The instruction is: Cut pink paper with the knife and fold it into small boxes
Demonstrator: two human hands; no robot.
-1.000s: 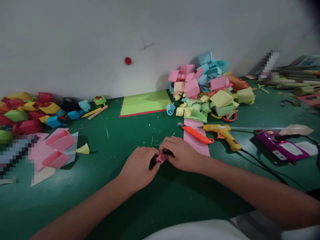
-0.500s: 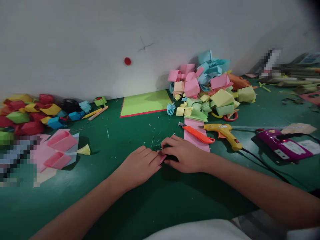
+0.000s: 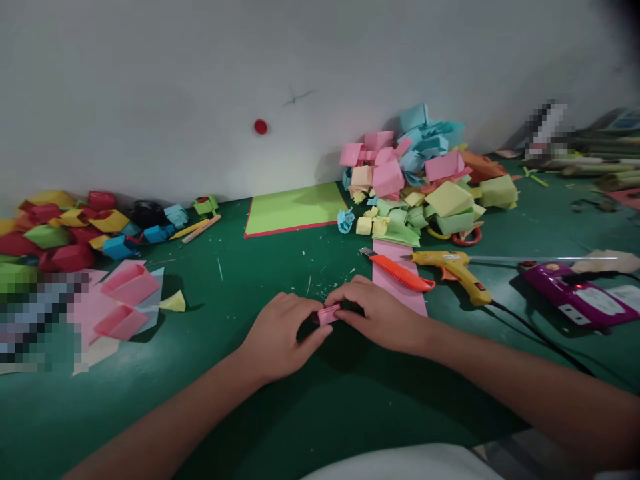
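Between my two hands is a small folded piece of pink paper, held just above the green table. My left hand pinches its left end with thumb and fingers. On the right end, the fingertips of my right hand are closed. Parts of the paper are hidden by the fingers. Beyond my right hand, an orange utility knife lies on a pink paper strip. A yellow glue gun with a clear glue stick rests to its right.
A purple power box sits at the right, with cords around it. Folded paper pieces are heaped against the wall, near a lime sheet with a red edge. More colourful folded shapes and pink folded papers lie at the left.
My left thumb has moved away from its fingers' undersides, and more of the pink paper now shows between my hands. The whole view has shifted slightly.
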